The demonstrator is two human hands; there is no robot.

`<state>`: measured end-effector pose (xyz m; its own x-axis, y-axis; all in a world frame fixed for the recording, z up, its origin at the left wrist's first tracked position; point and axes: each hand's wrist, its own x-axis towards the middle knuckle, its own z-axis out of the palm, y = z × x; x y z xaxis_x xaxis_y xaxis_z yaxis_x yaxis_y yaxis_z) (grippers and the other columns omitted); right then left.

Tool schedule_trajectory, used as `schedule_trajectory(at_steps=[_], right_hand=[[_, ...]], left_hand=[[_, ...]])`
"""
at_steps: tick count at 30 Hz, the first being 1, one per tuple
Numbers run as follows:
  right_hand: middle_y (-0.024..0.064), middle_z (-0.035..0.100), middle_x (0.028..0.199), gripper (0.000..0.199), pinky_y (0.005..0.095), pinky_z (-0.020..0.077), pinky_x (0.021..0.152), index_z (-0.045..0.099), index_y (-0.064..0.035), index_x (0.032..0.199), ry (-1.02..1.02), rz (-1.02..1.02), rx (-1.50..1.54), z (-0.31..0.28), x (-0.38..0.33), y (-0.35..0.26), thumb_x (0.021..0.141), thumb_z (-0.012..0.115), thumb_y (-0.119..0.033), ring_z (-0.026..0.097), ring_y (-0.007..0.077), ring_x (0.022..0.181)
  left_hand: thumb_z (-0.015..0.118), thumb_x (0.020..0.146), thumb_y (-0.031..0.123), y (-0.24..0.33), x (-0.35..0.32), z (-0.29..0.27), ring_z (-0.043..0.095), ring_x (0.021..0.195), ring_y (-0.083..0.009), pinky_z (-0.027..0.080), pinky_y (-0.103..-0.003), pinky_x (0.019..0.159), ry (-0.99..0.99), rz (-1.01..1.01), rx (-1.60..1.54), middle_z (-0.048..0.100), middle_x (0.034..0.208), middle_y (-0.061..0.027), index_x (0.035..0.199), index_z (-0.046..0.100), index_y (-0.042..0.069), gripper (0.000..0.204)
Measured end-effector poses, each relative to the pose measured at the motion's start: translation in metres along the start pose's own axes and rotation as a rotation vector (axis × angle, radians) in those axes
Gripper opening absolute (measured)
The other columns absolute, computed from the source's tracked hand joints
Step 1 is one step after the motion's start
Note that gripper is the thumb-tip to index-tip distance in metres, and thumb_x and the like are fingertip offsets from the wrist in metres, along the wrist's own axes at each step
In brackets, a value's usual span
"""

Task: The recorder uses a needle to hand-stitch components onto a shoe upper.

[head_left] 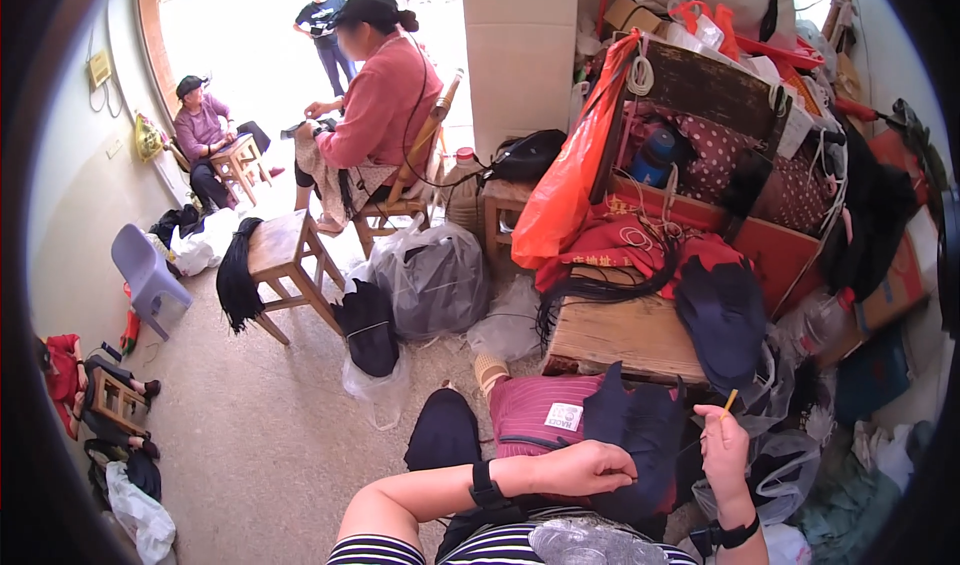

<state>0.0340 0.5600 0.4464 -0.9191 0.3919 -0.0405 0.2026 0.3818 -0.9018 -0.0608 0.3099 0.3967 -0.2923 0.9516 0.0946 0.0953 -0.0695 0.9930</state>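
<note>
My left hand lies closed over a piece of dark navy cloth on my lap, its fingers pinched together at the cloth. What is between the fingertips is too small to be sure of, but they press on the cloth. Raised to the right, my right hand is closed around a thin tool with a yellow handle; its working tip is hidden. Beneath the dark cloth is a maroon striped fabric with a white label.
Ahead stands a wooden bench with black strands and dark cloth pieces. A stuffed grey bag and a wooden stool stand ahead-left. A person in pink sits beyond. Bags crowd the right.
</note>
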Motion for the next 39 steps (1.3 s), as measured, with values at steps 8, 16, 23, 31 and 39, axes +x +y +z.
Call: schedule_trajectory(at_steps=[8,16,23,31,39], right_hand=[[-0.0066,0.045,0.071,0.024,0.0205,0.0304,0.050,0.061,-0.0039,0.118,-0.151,0.052,0.354,-0.034,-0.015,0.002,0.110,0.042,-0.015,0.037,0.0019,0.055],[0.0097,0.068,0.087,0.026,0.0369,0.0545,0.075,0.068,-0.0053,0.121,-0.363,0.011,-0.483,-0.038,-0.034,0.041,0.100,0.054,-0.011,0.067,0.0261,0.077],[0.0121,0.068,0.089,0.012,0.0454,0.0565,0.067,0.066,-0.0055,0.097,-0.435,-0.370,-0.745,-0.045,-0.014,0.066,0.087,0.059,-0.008,0.070,0.0341,0.082],[0.0120,0.064,0.082,0.008,0.0434,0.0564,0.063,0.063,-0.0039,0.091,-0.470,-0.509,-0.794,-0.035,-0.001,0.063,0.086,0.061,-0.010,0.070,0.0327,0.075],[0.0113,0.063,0.077,0.010,0.0399,0.0575,0.059,0.062,-0.0032,0.088,-0.464,-0.622,-0.912,-0.027,0.002,0.057,0.085,0.061,-0.013,0.070,0.0261,0.068]], left_hand=[[0.076,0.086,0.008,-0.001,-0.007,-0.006,0.069,0.086,-0.0314,0.058,-0.039,0.075,0.156,0.234,0.524,0.069,0.097,-0.0136,0.107,0.072,0.004,0.022],[0.073,0.087,-0.002,0.006,-0.020,-0.007,0.073,0.086,-0.0260,0.058,-0.033,0.077,0.162,0.228,0.450,0.074,0.103,-0.0134,0.109,0.073,-0.002,0.022],[0.081,0.078,0.004,0.009,0.036,0.000,0.066,0.073,-0.0281,0.053,-0.037,0.067,0.170,0.294,0.764,0.068,0.085,-0.0113,0.101,0.075,0.001,0.023],[0.083,0.076,0.010,0.004,0.047,0.016,0.064,0.078,-0.0285,0.052,-0.040,0.070,0.160,0.056,0.859,0.062,0.084,-0.0083,0.102,0.070,0.004,0.029],[0.089,0.067,0.031,0.010,0.027,-0.005,0.059,0.090,-0.0260,0.040,-0.041,0.081,0.236,-0.039,1.117,0.058,0.089,-0.0031,0.093,0.063,0.011,0.042]])
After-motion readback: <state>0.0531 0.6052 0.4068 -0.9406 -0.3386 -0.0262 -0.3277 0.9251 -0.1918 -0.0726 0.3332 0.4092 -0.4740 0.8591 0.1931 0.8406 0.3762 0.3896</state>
